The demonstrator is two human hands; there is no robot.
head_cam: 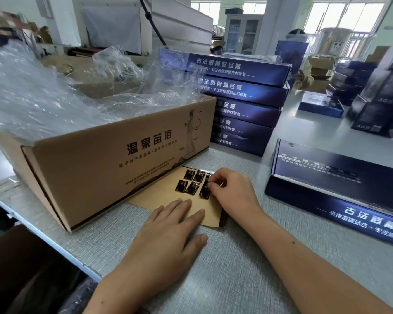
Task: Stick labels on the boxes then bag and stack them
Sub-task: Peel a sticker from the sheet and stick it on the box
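Labelling at the grey worktop (236, 268)
Right grip (234, 191) pinches a small black glossy label (205, 191) on the tan backing sheet (159, 193); left grip (168, 232), fingers straight, holds it flat by the brown cardboard carton (114, 164)

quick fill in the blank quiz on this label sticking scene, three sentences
1. The left hand lies flat on the backing sheet, while the right hand pinches a label coloured ____.
2. The stack of blue boxes behind the carton shows ____ boxes.
3. The single blue box lies to the ____ of the right hand.

Missing words: black; five; right
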